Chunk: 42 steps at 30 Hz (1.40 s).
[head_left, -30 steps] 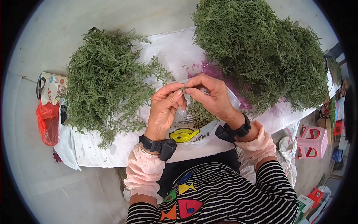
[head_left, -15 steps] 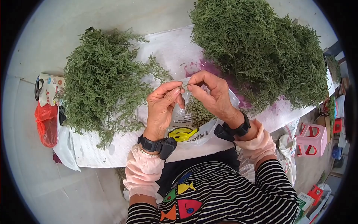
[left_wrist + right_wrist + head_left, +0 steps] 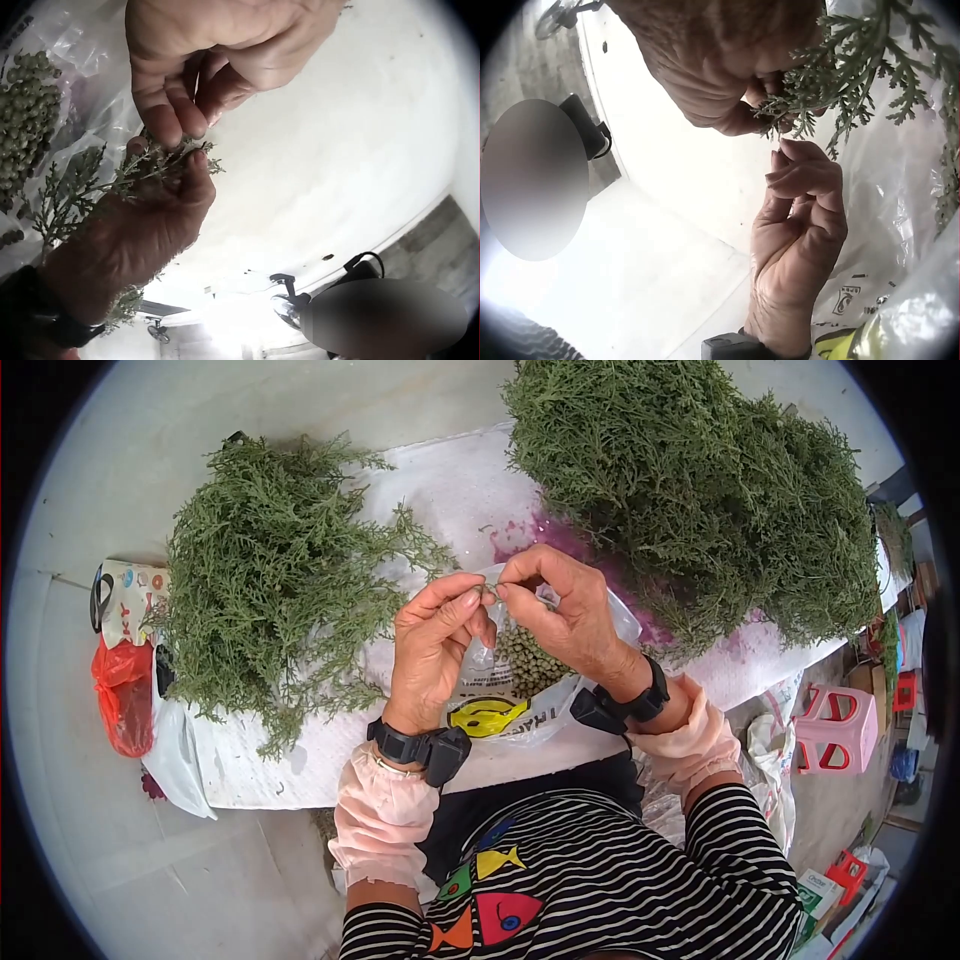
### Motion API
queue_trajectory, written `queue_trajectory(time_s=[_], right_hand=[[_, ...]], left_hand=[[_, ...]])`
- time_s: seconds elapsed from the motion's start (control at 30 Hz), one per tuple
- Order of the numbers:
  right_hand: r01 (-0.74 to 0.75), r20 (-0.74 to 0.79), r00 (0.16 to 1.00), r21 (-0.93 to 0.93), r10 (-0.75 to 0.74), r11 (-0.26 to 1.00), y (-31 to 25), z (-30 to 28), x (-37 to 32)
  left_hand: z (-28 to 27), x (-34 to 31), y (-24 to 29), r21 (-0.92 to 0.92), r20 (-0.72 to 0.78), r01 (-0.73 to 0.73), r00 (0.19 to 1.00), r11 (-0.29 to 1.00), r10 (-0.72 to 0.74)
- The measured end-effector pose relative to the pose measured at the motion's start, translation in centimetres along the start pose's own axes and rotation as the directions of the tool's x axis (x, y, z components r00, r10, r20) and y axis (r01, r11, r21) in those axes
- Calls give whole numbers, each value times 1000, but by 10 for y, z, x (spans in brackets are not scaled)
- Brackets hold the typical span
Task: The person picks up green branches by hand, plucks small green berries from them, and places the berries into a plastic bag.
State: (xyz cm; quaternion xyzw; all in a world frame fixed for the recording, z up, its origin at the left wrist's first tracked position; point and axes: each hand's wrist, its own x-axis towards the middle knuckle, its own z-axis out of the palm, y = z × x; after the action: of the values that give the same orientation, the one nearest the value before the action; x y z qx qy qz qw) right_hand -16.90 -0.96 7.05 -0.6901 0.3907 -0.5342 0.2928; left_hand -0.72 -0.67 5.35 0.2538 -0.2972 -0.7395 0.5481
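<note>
Both hands meet over a clear printed plastic bag [image 3: 622, 622] heaped with small round green cones [image 3: 532, 665]. A feathery conifer sprig [image 3: 859, 71] lies along my right hand [image 3: 578, 615], whose thumb and forefinger pinch it near its end. Opposite, my left hand [image 3: 428, 645] has its thumb and fingertips pinched together on the sprig's tip, right beside the right fingertips. From the left wrist, the sprig's stem crosses above the right palm. Whatever small bit lies between the left fingertips is mostly hidden.
A pile of cut conifer branches [image 3: 275, 585] lies to the left, and a larger pile [image 3: 690, 500] to the right, on a white cloth [image 3: 260, 775] with purple stains. Red bag [image 3: 123, 700] hangs at the left edge; a pink stool [image 3: 838, 730] stands on the floor at right.
The fingertips drew slightly apart half a second ago and are close together again now. Both hands stay over the bag, and the piles are unchanged.
</note>
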Motion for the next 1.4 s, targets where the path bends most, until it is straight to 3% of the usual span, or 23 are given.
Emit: queue_trajectory(time_s=[0.43, 0.7, 1.4], right_hand=[[12, 12, 1000, -21, -12, 1000, -1, 2, -1], [44, -2, 999, -46, -44, 998, -1, 3, -1], [179, -46, 981, -159, -189, 971, 9, 10, -3]], left_hand=[[-7, 3, -2, -208, -78, 103, 990, 973, -122], [-11, 3, -3, -235, -9, 131, 991, 963, -137], [-9, 2, -6, -191, -55, 123, 989, 974, -136]])
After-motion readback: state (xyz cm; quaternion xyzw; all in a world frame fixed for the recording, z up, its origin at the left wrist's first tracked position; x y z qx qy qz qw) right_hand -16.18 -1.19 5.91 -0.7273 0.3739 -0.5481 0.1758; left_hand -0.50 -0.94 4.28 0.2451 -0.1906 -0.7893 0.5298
